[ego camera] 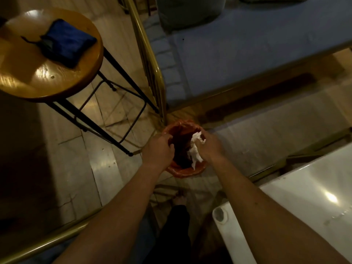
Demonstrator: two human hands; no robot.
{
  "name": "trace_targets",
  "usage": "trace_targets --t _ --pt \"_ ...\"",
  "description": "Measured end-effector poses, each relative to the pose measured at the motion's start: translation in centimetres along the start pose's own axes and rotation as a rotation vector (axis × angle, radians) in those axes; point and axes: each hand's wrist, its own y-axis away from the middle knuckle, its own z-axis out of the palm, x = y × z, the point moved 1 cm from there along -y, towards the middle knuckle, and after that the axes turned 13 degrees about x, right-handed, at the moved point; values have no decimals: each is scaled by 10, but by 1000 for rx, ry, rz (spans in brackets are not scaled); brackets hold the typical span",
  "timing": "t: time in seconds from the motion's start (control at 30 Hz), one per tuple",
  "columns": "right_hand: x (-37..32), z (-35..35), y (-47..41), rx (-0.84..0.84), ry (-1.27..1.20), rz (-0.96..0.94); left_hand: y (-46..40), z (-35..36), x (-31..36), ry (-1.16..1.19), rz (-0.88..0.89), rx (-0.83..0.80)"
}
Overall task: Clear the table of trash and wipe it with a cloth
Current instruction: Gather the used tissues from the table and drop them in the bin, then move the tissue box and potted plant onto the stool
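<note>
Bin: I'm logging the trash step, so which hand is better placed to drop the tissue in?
Right. The right hand already grips the tissue over the bin mouth; the left hand grips the liner's rim.

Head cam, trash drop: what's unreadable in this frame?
- Inside of the orange-lined bin: dark, and both hands cover it.
- Left hand grip: fingers curl at the liner rim; a pinch can't be confirmed.
- White glossy table: cut by the right edge, so remaining trash is unknown.
- Crumpled white tissue: partly hidden in the right hand.
</note>
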Motion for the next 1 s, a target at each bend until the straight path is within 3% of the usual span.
trace_targets --t 0.1,0.23,0.57,0.83,1.0 --pt "1 -7 7 2 83 -98 4 -6 2 -54 46 47" --pt "2 -42 27 143 167 -200 16 -23 29 -112 120 73" --pt "56 -193 128 657 309 -371 87 -65 175 -163 444 139" --pt "181 -324 237 976 325 -168 212 -67 329 -73 767 198" --pt "277 -382 313 1085 308 15 306 -39 410 -30 953 138"
